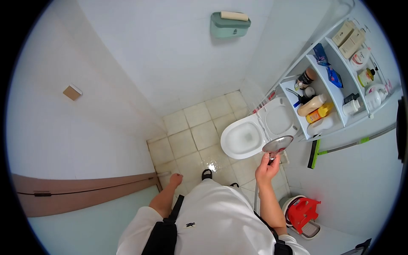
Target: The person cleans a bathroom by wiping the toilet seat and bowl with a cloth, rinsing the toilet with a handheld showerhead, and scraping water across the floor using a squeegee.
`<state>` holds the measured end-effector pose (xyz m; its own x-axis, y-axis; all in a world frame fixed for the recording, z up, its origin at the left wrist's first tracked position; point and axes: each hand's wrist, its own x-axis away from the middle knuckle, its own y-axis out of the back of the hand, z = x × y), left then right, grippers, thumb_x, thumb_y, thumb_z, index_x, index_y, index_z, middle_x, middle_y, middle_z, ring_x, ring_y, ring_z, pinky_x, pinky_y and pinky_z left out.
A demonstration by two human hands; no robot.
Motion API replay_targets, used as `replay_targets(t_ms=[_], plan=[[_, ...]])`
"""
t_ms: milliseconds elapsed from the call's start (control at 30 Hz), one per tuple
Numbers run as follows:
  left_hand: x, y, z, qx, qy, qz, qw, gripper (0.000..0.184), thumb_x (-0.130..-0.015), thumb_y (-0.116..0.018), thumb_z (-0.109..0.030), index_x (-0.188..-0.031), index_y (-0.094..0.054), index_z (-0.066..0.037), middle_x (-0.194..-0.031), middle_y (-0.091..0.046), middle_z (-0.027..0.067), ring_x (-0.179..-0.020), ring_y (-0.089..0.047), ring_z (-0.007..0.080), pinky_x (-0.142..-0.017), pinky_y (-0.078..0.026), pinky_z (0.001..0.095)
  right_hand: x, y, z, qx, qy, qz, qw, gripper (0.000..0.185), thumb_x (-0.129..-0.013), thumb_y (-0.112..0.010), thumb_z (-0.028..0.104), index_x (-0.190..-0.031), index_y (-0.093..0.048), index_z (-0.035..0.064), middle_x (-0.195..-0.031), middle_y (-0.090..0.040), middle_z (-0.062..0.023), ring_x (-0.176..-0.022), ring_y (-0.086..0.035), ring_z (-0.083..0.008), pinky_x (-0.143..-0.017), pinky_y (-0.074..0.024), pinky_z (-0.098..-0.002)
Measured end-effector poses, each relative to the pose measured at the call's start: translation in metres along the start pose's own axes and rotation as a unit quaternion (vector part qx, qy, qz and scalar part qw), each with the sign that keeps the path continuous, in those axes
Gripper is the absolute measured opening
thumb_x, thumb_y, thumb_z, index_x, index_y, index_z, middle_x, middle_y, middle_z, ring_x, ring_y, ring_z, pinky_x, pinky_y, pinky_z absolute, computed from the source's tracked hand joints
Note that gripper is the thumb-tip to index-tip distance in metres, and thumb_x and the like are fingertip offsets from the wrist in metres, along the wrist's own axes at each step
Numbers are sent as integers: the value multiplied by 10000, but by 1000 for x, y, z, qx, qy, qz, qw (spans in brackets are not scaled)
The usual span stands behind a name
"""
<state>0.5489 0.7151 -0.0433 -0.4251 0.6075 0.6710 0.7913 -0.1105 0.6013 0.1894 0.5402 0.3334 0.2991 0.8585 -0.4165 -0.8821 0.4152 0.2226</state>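
My right hand [267, 169] is wrapped round the handle of a chrome shower head [278, 144], held up in front of the toilet. A hose [256, 197] runs down from it past my forearm. The white toilet [229, 146] stands with its lid up, and a little water shows in the bowl. My left hand [176, 179] hangs low on the left over the tiles, fingers curled in and nothing visible in them. It is nearest the brown door frame [148, 178].
Bottles and packets fill a white shelf [333, 83] above the toilet. A green squeegee [314, 154] leans at the right wall, over a red plastic stool [304, 214] and a bucket [292, 204]. A green box [230, 29] hangs on the far wall. The tile floor [182, 144] shines wet in places.
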Motion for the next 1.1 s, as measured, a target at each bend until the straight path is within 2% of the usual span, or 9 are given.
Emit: replay_targets(t_ms=[100, 200, 300, 400, 433, 633, 733, 900, 1100], plan=[[1, -3, 8, 5, 0, -15, 1000, 372, -786, -615, -351, -933, -663, -12, -947, -667, 188, -917, -620, 358, -808, -484, 428, -6, -3, 9, -17, -14, 23, 1000, 135, -920, -552, 160, -876, -497, 44, -723, -438, 43, -610, -350, -41, -530, -289, -205], [2, -1, 17, 26, 2, -26, 999, 376, -782, -618, -355, -929, -665, -12, -942, -668, 191, -918, -622, 360, -807, -486, 427, -5, -15, 8, -35, 36, 34, 998, 119, -908, -555, 140, -885, -498, 38, -714, -429, 36, -600, -342, -48, -514, -290, -210], [2, 2, 23, 40, 19, -18, 999, 386, -788, -616, -358, -949, -664, -11, -965, -664, 196, -933, -618, 359, -810, -484, 430, 1, -21, 14, -53, 48, 73, 995, 153, -852, -609, 137, -865, -518, 14, -694, -514, -20, -571, -448, -87, -499, -364, -230], [10, 7, 28, 49, 53, 6, 997, 401, -799, -612, -364, -983, -659, -11, -1004, -655, 205, -949, -611, 365, -826, -480, 436, 12, -30, 10, -79, 124, 103, 984, 134, -808, -615, 120, -829, -529, 19, -662, -542, -58, -535, -480, -137, -492, -382, -260], [14, 9, 28, 59, 72, 28, 995, 406, -803, -610, -366, -996, -657, -12, -1019, -650, 208, -957, -608, 367, -833, -478, 438, 16, -31, 16, -77, 122, 118, 983, 97, -755, -604, 80, -789, -533, 24, -632, -539, -93, -504, -496, -202, -486, -394, -289], [18, 8, 42, 27, 47, -2, 999, 427, -808, -598, -371, -1040, -647, -17, -1061, -637, 211, -1005, -592, 370, -872, -471, 432, 26, -39, 37, -78, 171, 198, 962, 99, -686, -589, 66, -747, -517, 36, -614, -515, -99, -499, -490, -266, -482, -397, -324], [29, 15, 29, 42, 51, -7, 998, 422, -803, -592, -366, -1024, -652, -12, -1066, -638, 210, -1008, -595, 365, -878, -470, 428, 29, -41, 43, -71, 187, 179, 963, 105, -683, -590, 72, -750, -516, 39, -637, -523, -104, -514, -496, -281, -485, -401, -341], [45, 20, 26, 41, 46, -46, 997, 402, -800, -580, -359, -987, -667, -14, -1045, -651, 197, -997, -603, 355, -878, -471, 428, 32, -37, 41, -136, 173, 153, 963, 166, -801, -560, 129, -871, -575, -21, -713, -598, -110, -591, -565, -221, -562, -454, -303], [56, 14, 42, 43, 69, -48, 995, 400, -811, -563, -356, -986, -665, -12, -1040, -647, 204, -996, -601, 357, -879, -470, 427, 32, -43, 46, -180, 199, 185, 945, 164, -781, -541, 85, -879, -580, -40, -708, -592, -123, -590, -562, -226, -579, -463, -299]])
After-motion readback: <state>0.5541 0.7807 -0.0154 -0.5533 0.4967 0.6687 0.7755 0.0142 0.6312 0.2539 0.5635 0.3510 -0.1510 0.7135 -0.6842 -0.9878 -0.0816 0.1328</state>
